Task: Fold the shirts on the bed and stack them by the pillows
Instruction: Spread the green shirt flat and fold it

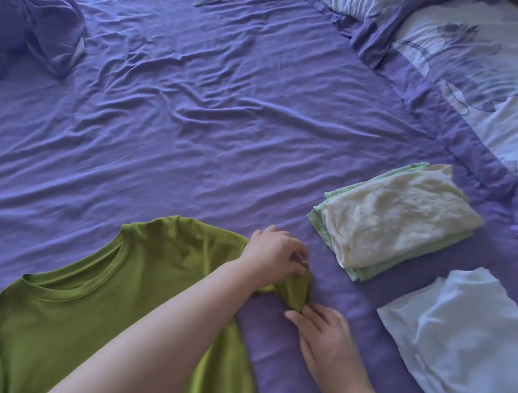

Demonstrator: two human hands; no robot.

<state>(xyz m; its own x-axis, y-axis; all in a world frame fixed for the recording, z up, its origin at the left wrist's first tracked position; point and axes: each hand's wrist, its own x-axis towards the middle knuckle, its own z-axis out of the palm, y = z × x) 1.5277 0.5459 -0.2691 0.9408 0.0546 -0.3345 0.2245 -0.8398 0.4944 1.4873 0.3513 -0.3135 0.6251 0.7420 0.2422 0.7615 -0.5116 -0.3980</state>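
On the purple bed (226, 124), my right hand (323, 336) pinches the sleeve tip of the green shirt (91, 313) lying flat before me, while my left hand (273, 254), arm crossing the shirt, grips the same sleeve higher up. Right of them lies a white folded shirt (463, 349); beyond it, a cream-topped stack (396, 217) beside the pillows (487, 75).

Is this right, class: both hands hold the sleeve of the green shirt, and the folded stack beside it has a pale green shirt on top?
Not quite. In the head view the left hand and right hand do hold the green shirt by its sleeve, but the folded stack has a cream shirt on top; the pale green one lies beneath it.
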